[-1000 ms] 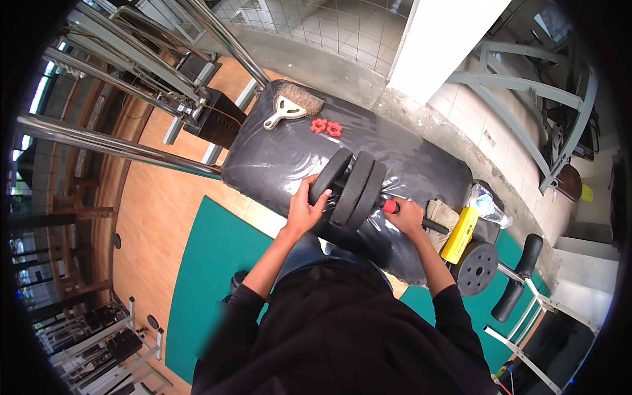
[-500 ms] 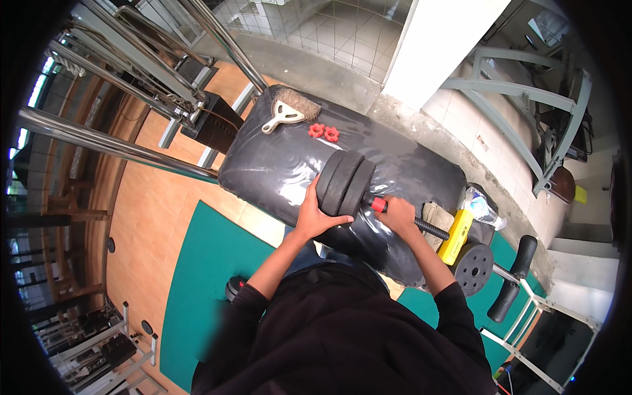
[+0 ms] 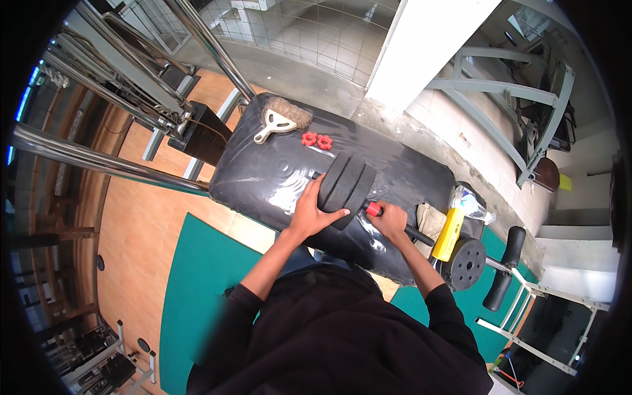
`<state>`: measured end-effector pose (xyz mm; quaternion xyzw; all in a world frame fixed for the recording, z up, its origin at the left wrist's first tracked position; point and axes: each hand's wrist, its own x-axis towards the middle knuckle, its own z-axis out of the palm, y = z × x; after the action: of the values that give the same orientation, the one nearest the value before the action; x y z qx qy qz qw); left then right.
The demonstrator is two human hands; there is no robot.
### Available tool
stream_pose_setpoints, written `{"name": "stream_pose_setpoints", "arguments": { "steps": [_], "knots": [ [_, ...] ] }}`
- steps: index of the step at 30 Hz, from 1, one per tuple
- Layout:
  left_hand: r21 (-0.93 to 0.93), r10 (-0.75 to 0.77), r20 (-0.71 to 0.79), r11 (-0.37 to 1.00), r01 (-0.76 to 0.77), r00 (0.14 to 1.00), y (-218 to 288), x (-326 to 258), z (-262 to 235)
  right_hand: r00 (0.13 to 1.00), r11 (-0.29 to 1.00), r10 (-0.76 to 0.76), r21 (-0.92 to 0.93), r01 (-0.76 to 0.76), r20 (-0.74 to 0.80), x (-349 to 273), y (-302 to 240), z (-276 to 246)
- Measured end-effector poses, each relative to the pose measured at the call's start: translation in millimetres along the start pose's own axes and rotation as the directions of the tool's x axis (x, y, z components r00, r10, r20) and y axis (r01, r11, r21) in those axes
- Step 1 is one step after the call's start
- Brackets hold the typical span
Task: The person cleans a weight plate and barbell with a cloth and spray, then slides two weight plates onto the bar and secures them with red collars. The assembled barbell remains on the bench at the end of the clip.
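Black weight plates (image 3: 347, 184) stand side by side on a dumbbell bar (image 3: 419, 235), over the plastic-covered black bench (image 3: 263, 168). My left hand (image 3: 307, 212) grips the plates from the left, its thumb along their near edge and its other fingers partly hidden behind them. My right hand (image 3: 390, 220) is closed around the bar's grip, just right of a red ring (image 3: 374, 209). The bar's threaded end shows beyond that hand, and a short dark tip pokes out left of the plates. Two red star-shaped nuts (image 3: 316, 139) lie on the bench beyond the plates.
A brush with a pale handle (image 3: 275, 124) lies at the bench's far left. At the right are a yellow container (image 3: 448, 235), a beige cloth (image 3: 428, 220), a clear plastic bottle (image 3: 475, 205) and another plate (image 3: 466, 264). Chrome machine posts (image 3: 112, 161) rise at left.
A bar tip now shows left of the plates, where none showed before. Both hands keep their hold. The whole view has shifted slightly, moving the surroundings a little to the left.
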<state>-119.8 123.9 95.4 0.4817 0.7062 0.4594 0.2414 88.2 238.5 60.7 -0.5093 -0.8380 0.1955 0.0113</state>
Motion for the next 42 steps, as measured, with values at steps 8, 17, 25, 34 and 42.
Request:
{"name": "stream_pose_setpoints", "arguments": {
  "steps": [8, 17, 25, 34, 42],
  "knots": [
    [-0.009, -0.143, 0.090, 0.990, 0.144, 0.986, -5.9, -1.7, -3.9, 0.994, 0.991, -0.102, -0.083, 0.105, 0.042, 22.3, 8.7, -0.7],
    [0.031, -0.066, 0.081, 0.998, 0.063, 0.995, -2.7, -13.5, 13.9, 0.942, 0.978, -0.200, -0.006, 0.210, 0.269, 23.5, 24.5, -10.2],
    [0.047, -0.102, 0.122, 0.994, 0.097, 0.987, 1.1, -15.7, 19.8, 0.978, 0.898, 0.100, 0.406, -0.168, 0.184, 22.9, -83.4, -66.1],
    [-0.074, -0.006, 0.328, 0.997, 0.032, 0.945, -15.6, 2.4, -17.1, 0.976, 0.963, 0.218, 0.157, -0.219, 0.020, 38.6, -119.3, -39.3],
    [0.099, -0.153, 0.220, 0.986, 0.134, 0.963, -98.9, 110.5, -32.5, 0.962, 0.949, 0.273, 0.160, -0.271, 0.009, 41.2, -121.8, -42.9]
  ]
}}
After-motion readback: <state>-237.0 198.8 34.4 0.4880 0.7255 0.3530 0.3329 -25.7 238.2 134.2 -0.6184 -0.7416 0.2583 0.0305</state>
